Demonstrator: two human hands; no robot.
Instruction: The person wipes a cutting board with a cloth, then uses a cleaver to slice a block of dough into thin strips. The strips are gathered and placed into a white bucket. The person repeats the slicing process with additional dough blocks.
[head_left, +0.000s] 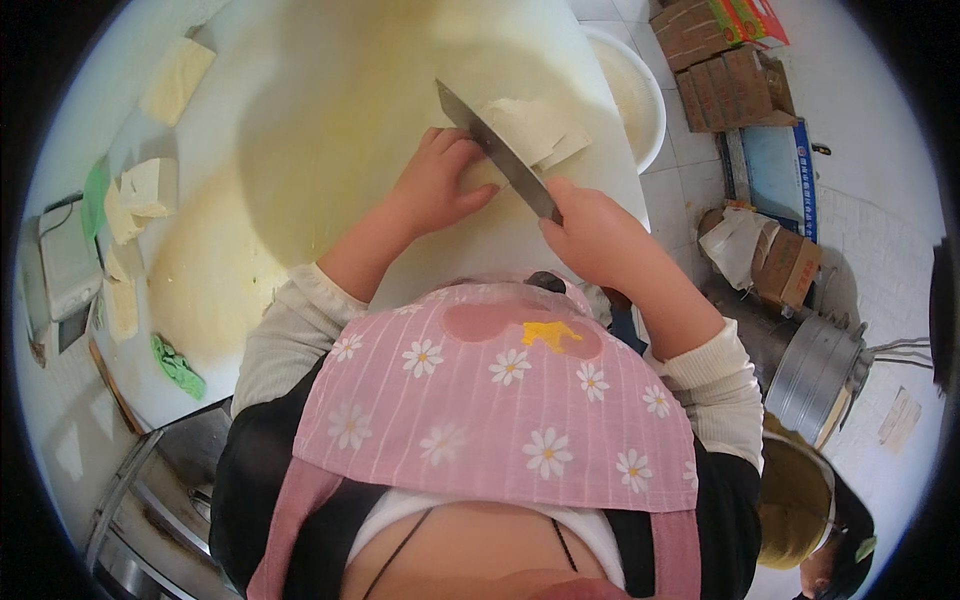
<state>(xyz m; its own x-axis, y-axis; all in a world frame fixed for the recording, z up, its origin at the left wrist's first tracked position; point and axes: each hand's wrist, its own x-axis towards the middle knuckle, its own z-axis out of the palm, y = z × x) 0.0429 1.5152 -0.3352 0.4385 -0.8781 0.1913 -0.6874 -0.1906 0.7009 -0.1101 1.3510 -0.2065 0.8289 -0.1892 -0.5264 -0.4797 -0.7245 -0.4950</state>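
My right hand (589, 225) grips the handle of a kitchen cleaver (499, 150), its long dark blade running up and left. Against the blade's near side rests my left hand (442, 180), fingers bent over a pale block, perhaps tofu (480, 176), partly hidden by the hand and blade. Thin pale slices (529, 131) lie overlapped on the white work table (337, 112) just beyond the blade. Whether the blade is inside the block at this moment cannot be told.
Several pale blocks (150, 186) and a green cloth (178, 366) lie along the table's left side, near a scale-like device (71, 255). A white round basin (626, 97) stands beyond the right edge. Cardboard boxes (724, 86), metal steamers (816, 375) and another person (799, 502) are at right.
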